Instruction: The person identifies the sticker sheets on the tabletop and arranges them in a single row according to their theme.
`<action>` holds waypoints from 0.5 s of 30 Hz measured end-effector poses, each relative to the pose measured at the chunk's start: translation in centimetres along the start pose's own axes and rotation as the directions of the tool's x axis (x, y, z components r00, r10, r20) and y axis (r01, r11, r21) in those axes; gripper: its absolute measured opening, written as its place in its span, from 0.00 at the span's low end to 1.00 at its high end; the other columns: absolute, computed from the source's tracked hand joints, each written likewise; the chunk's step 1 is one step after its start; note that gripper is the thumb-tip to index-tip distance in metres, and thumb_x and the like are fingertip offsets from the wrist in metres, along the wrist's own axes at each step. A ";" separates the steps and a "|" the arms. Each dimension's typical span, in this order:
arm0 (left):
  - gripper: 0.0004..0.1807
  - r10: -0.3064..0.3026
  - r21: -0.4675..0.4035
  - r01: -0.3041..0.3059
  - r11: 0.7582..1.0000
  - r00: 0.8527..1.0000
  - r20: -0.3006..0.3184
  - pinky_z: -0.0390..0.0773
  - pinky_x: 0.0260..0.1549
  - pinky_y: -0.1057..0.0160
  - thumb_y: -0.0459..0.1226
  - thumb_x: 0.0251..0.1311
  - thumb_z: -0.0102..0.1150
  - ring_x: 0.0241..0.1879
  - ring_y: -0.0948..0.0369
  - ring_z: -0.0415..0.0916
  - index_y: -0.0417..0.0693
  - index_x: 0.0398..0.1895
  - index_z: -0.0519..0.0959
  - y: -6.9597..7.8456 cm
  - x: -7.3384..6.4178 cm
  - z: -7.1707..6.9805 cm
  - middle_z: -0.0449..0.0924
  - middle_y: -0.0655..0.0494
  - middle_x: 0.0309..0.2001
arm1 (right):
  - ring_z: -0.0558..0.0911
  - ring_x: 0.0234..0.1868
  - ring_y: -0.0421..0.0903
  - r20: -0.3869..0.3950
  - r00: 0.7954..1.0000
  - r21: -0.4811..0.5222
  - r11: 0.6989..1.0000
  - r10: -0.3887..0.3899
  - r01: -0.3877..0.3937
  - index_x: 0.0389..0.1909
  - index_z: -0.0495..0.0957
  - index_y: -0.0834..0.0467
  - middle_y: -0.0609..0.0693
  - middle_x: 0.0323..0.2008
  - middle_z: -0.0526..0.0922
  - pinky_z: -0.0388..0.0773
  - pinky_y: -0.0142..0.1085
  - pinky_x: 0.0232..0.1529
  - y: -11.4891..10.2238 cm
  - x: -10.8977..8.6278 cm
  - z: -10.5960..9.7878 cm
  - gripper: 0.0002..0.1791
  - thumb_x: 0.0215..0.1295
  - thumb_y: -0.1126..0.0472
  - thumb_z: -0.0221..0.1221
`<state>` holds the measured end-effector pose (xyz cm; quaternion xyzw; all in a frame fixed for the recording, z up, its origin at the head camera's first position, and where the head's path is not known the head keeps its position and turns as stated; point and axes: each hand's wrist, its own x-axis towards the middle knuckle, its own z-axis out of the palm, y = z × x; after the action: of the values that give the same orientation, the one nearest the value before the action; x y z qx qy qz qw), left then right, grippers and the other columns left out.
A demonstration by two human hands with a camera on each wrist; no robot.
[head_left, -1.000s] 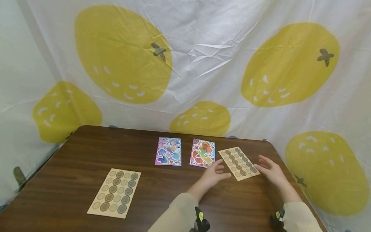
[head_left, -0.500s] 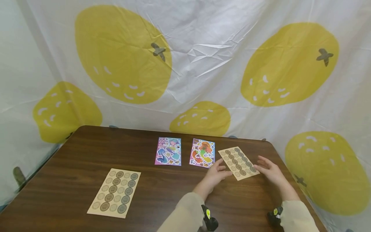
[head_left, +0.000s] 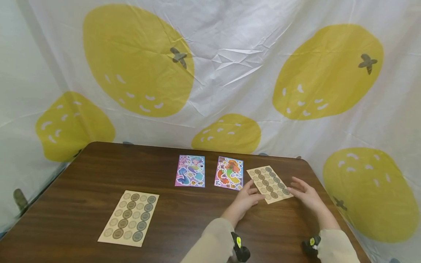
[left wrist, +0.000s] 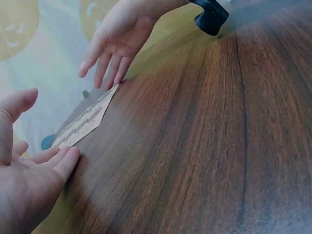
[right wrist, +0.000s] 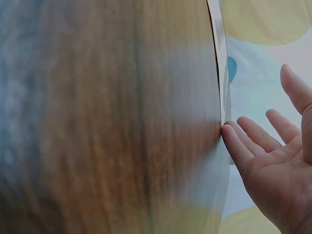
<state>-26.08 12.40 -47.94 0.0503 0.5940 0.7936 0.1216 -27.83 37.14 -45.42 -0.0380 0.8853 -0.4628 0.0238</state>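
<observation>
A beige sticker sheet (head_left: 269, 184) with rows of round seals lies askew on the table's right side. At its left edge is my left hand (head_left: 245, 199), fingers fairly straight and thumb apart. My right hand (head_left: 306, 193) stands at the sheet's right corner, its fingers extended. In the left wrist view, both hands flank the sheet (left wrist: 87, 121), fingertips at its edges. The right wrist view has the right hand (right wrist: 273, 161) palm sideways, fingertips meeting the end of the sheet (right wrist: 222, 73). Neither hand curls round it.
Two colourful mermaid sticker sheets, a blue one (head_left: 190, 171) and an orange one (head_left: 229, 173), lie at the back of the brown wooden table (head_left: 184, 226). Another beige seal sheet (head_left: 129, 218) lies front left. A fruit-printed curtain (head_left: 227, 91) hangs behind the table.
My left hand has shifted slightly right, closer against the beige sheet's lower left edge. The right hand and the sheets stay nearly in place; the head view has shifted very slightly.
</observation>
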 end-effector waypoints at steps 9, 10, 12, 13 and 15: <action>0.44 -0.008 -0.031 0.009 0.999 1.000 0.010 0.76 0.50 0.53 0.26 0.54 0.63 0.55 0.46 0.72 0.35 0.72 0.53 -0.3 -0.1 -0.1 0.67 0.31 0.60 | 0.61 0.65 0.66 0.008 1.000 0.037 0.999 0.008 -0.008 0.72 0.47 0.68 0.74 0.65 0.59 0.61 0.52 0.62 -0.4 -0.4 0.5 0.40 0.69 0.56 0.57; 0.44 -0.012 -0.031 0.012 0.999 1.000 0.012 0.75 0.51 0.53 0.27 0.54 0.63 0.56 0.45 0.72 0.36 0.72 0.52 -0.3 -0.1 -0.1 0.66 0.30 0.60 | 0.62 0.65 0.66 0.005 1.000 0.036 0.999 0.007 -0.007 0.72 0.48 0.68 0.74 0.65 0.59 0.64 0.49 0.61 -0.5 -0.4 0.6 0.40 0.69 0.55 0.57; 0.44 -0.014 -0.032 0.014 0.999 1.000 0.020 0.74 0.53 0.52 0.27 0.54 0.63 0.57 0.44 0.70 0.36 0.73 0.52 -0.3 -0.2 -0.1 0.64 0.29 0.62 | 0.64 0.63 0.65 0.004 1.000 0.071 0.997 -0.002 0.001 0.72 0.47 0.69 0.75 0.64 0.59 0.69 0.43 0.58 -0.6 -0.5 0.7 0.40 0.69 0.57 0.56; 0.45 -0.015 -0.030 0.015 0.999 1.000 0.025 0.73 0.53 0.52 0.27 0.53 0.63 0.58 0.43 0.69 0.35 0.73 0.51 -0.3 -0.2 -0.1 0.63 0.28 0.62 | 0.66 0.62 0.64 0.003 1.000 0.083 0.997 -0.004 0.003 0.72 0.47 0.70 0.76 0.64 0.59 0.71 0.40 0.56 -0.6 -0.6 0.8 0.40 0.69 0.57 0.57; 0.46 -0.017 -0.019 0.018 1.000 0.999 0.034 0.72 0.55 0.52 0.28 0.53 0.64 0.60 0.41 0.67 0.35 0.73 0.50 -0.2 -0.3 -0.1 0.61 0.27 0.64 | 0.68 0.61 0.60 0.000 1.000 0.121 0.993 -0.007 0.007 0.72 0.47 0.70 0.76 0.64 0.58 0.74 0.35 0.53 -0.6 -0.6 1.0 0.40 0.69 0.58 0.57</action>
<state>-25.78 12.30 -48.16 0.0573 0.5845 0.7974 0.1390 -27.13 36.08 -45.48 -0.0398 0.8555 -0.5157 0.0245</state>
